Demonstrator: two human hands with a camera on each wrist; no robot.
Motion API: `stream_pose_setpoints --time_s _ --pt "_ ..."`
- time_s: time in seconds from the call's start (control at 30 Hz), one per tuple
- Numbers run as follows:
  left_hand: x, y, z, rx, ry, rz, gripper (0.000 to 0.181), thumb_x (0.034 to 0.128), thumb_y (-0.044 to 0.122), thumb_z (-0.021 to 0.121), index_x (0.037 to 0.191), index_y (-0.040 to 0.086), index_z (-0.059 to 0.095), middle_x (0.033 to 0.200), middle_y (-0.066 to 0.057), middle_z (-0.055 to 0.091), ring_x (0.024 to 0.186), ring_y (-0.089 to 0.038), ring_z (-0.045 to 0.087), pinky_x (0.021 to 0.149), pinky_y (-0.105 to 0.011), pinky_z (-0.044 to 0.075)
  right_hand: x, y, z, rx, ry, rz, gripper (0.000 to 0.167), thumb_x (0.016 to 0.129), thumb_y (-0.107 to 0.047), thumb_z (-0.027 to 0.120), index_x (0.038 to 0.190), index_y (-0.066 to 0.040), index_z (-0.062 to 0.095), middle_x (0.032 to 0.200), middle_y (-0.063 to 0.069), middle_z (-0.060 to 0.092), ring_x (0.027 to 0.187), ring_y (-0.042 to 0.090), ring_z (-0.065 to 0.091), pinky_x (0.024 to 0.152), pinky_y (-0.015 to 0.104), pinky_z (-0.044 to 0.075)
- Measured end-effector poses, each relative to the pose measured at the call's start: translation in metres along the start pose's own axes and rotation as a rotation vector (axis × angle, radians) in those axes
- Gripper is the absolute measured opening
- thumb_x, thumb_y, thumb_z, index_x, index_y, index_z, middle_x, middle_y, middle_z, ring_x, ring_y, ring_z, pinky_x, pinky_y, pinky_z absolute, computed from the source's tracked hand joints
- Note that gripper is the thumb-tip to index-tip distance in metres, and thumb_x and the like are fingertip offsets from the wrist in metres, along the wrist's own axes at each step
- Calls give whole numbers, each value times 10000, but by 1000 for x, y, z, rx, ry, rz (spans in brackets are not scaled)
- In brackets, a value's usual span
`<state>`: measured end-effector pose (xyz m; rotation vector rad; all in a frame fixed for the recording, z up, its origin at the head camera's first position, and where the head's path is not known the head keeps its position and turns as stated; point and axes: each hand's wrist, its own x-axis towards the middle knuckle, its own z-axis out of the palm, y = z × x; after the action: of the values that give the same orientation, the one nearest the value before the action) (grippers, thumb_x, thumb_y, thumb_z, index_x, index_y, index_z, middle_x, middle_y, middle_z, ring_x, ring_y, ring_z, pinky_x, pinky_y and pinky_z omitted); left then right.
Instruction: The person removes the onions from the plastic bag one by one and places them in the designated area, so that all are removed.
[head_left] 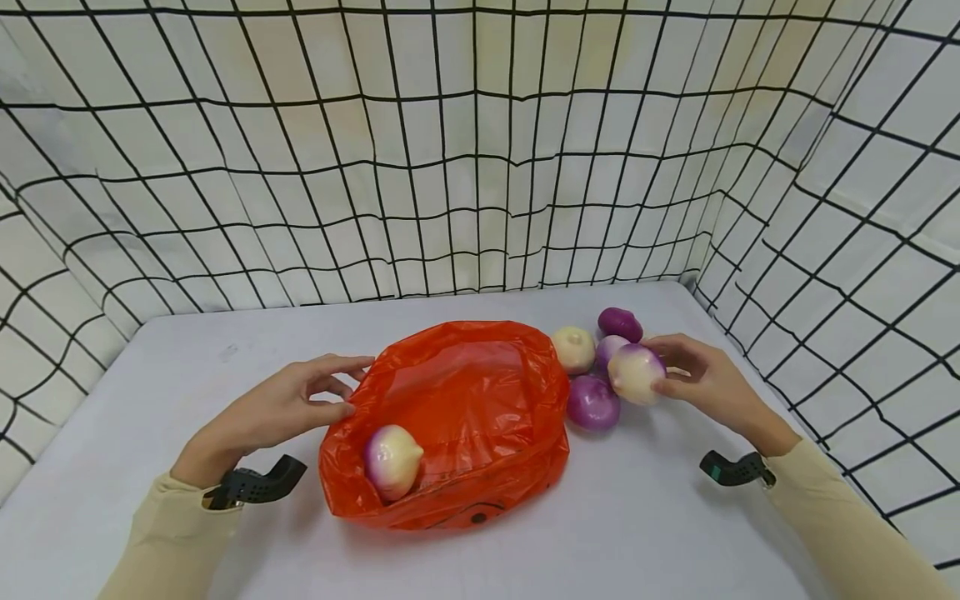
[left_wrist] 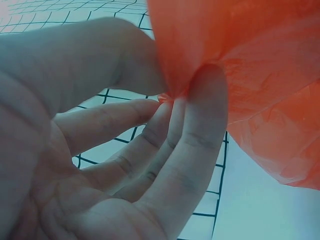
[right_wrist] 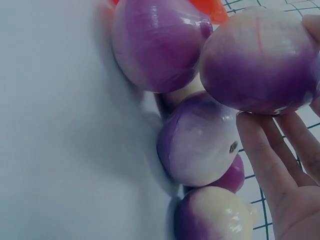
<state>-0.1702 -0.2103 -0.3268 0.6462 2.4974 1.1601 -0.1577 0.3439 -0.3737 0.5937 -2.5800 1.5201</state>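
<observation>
A red plastic bag [head_left: 480,392] lies with its mouth spread, and one purple-and-white onion [head_left: 393,461] shows inside it at the left. My left hand [head_left: 288,402] pinches the bag's left edge; in the left wrist view, thumb and fingertips meet on the thin plastic [left_wrist: 265,65]. On the other side, my right hand [head_left: 701,379] holds a pale onion with a purple end [head_left: 634,375], just above the loose onions. In the right wrist view, the fingers lie under and around this held onion [right_wrist: 260,65].
Several onions cluster right of the bag: a cream one [head_left: 573,349], a dark purple one [head_left: 620,324] and a purple one [head_left: 593,403] among them. The white table [head_left: 240,342] is bordered by white walls with black netting [head_left: 420,167] at the back and sides.
</observation>
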Motion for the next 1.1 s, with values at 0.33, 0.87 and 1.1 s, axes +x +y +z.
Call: stream_pose_setpoints --time_s 0.33,0.87,1.1 --pt "0 0 0 -12 -2 9 585 970 190 697 1520 128 507 1398 -170 585 1204 -320 641 811 -280 635 -13 10 -4 -57 -4 61 453 949 -64 720 1378 -9 586 1283 -272 602 1137 -103 612 925 105 539" --pt "0 -1 1 -8 -10 6 586 972 197 697 1521 127 505 1397 -170 583 1208 -319 639 821 -288 637 -28 23 -1 -49 -62 148 463 956 -137 731 1389 -47 591 1248 -257 639 1124 -100 623 894 171 576" --pt "1 0 2 -15 -17 2 593 976 193 689 1530 118 493 1411 -177 576 1208 -322 635 826 -282 634 -32 28 -1 -66 -60 174 443 967 -171 725 1379 -64 602 1239 -253 643 1128 -117 614 908 155 560"
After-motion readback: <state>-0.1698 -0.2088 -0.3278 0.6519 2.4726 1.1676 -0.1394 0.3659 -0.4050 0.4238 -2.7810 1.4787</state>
